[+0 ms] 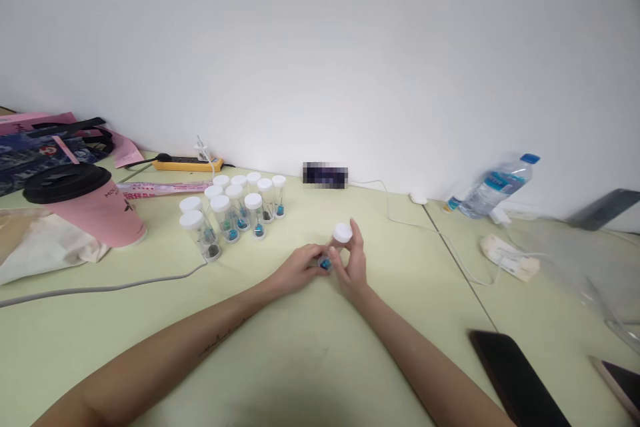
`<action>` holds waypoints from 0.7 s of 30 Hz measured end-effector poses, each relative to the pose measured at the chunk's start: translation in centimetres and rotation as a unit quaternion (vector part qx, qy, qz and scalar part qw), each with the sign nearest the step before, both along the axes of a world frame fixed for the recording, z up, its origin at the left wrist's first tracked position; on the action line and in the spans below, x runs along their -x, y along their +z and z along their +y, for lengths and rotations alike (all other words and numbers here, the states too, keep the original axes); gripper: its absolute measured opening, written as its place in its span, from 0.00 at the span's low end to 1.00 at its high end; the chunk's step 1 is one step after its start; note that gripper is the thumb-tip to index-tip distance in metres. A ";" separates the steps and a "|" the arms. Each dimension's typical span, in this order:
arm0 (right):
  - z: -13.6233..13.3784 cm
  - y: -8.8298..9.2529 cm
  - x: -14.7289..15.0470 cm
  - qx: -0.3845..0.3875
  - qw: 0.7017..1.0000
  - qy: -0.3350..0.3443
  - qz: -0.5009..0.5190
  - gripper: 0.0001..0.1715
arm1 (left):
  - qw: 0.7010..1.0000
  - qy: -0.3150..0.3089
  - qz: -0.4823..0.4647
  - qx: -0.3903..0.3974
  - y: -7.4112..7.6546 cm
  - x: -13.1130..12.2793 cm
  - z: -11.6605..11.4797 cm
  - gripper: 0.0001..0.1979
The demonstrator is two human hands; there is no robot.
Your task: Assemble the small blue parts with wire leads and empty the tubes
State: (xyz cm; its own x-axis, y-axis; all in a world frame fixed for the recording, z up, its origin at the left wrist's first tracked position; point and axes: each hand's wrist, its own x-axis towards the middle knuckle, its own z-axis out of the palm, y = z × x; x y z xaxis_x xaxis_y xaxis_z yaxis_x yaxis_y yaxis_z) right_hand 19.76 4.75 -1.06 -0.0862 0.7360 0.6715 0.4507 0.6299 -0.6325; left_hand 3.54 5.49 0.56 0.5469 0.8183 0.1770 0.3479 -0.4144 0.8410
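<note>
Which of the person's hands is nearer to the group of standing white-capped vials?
Left. The left hand is to the right of the standing vials, at the base of the held vial; the right hand is farther right, beside that vial's upper part.

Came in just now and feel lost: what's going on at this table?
The person's left hand holds the lower part of a small clear vial with something blue at the bottom. The right hand is at its upper part, beside the white cap; how firmly it grips is unclear. Similar capped vials stand together to the left, with a pink cup farther left.
</note>
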 end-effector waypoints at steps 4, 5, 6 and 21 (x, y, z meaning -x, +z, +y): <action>-0.1 0.6 0.2 0.020 0.999 0.002 -0.035 0.35 | 0.998 0.009 -0.051 0.029 0.0 -0.1 -0.2 0.16; -0.2 0.7 0.3 0.023 0.999 0.002 -0.046 0.29 | 0.998 0.006 -0.057 0.035 0.1 -0.1 -0.3 0.17; -0.2 0.9 0.3 0.026 0.998 0.002 -0.052 0.23 | 0.998 0.005 -0.059 0.038 0.1 -0.1 -0.4 0.18; 10.8 8.7 -15.6 0.018 0.962 -0.231 0.143 0.19 | 0.997 0.071 0.008 0.028 -1.3 0.7 -0.8 0.21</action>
